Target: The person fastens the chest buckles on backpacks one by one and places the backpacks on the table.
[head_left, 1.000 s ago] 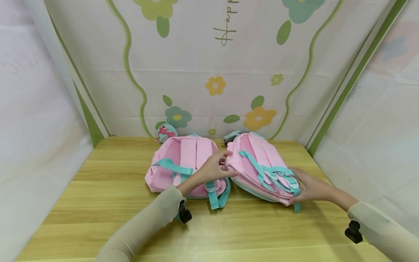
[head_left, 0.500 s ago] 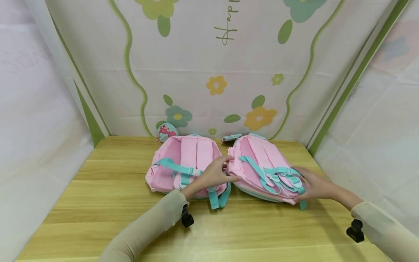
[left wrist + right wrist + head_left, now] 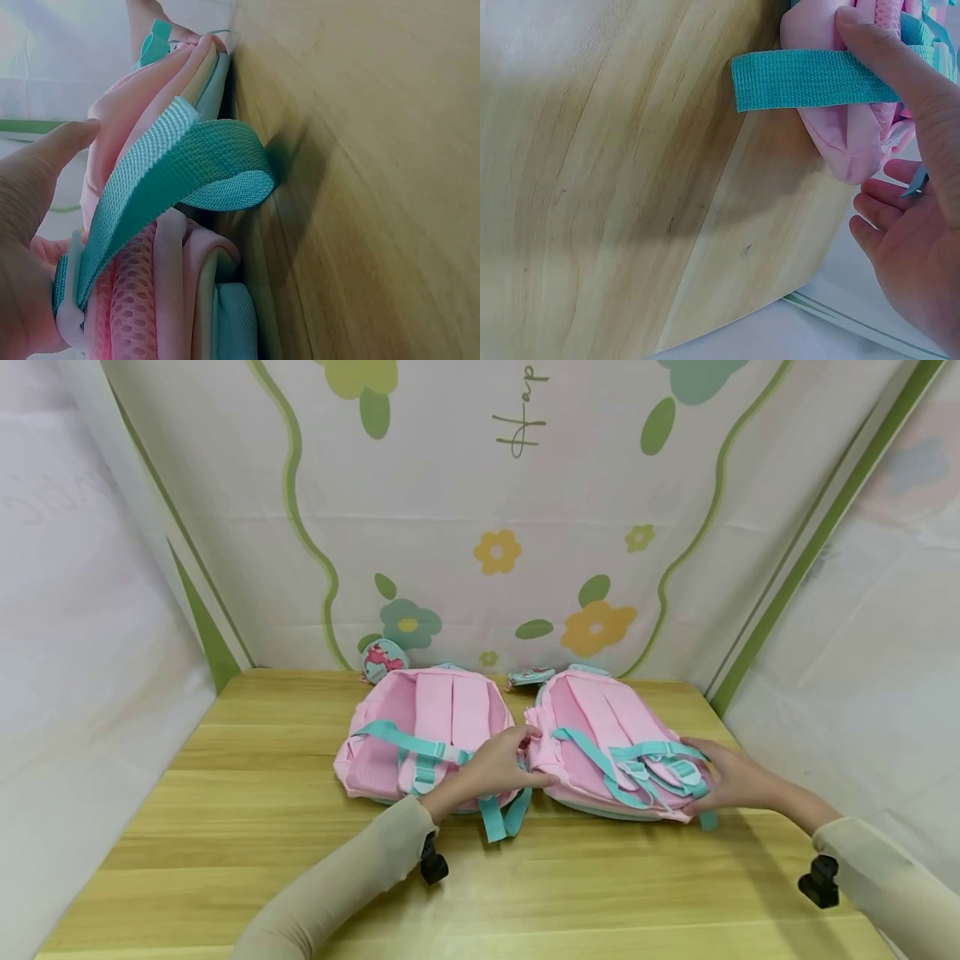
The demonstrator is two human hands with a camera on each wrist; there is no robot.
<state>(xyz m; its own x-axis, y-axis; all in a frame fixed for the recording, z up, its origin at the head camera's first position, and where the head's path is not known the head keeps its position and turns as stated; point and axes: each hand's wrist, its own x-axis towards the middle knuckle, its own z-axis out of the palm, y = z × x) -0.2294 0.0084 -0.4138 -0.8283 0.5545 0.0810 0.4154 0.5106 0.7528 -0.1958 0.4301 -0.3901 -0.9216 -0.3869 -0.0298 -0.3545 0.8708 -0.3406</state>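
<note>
Two pink backpacks with turquoise straps lie back panel up, side by side. My left hand (image 3: 495, 766) reaches across the left backpack (image 3: 433, 706) and touches the near side of the right backpack (image 3: 596, 697), thumb and fingers spread. In the left wrist view its thumb (image 3: 71, 142) lies against the pink fabric, beside a looped turquoise strap (image 3: 180, 161). At the right backpack's bottom end is my right hand (image 3: 738, 777). The right wrist view shows its thumb (image 3: 881, 49) on the pink corner, across a turquoise strap end (image 3: 810, 79), with the other fingers loosely bent beside the bag.
A round turquoise pouch (image 3: 385, 660) with a red figure leans at the left backpack's top. A similar pouch (image 3: 531, 677) lies by the right one. The wooden table (image 3: 187, 827) meets a flowered cloth backdrop (image 3: 420, 543), with cloth walls at both sides.
The right backpack has shifted slightly right and lies flatter, both hands moving along with it. Its round pouch has tipped over. The left backpack stays nearly in place.
</note>
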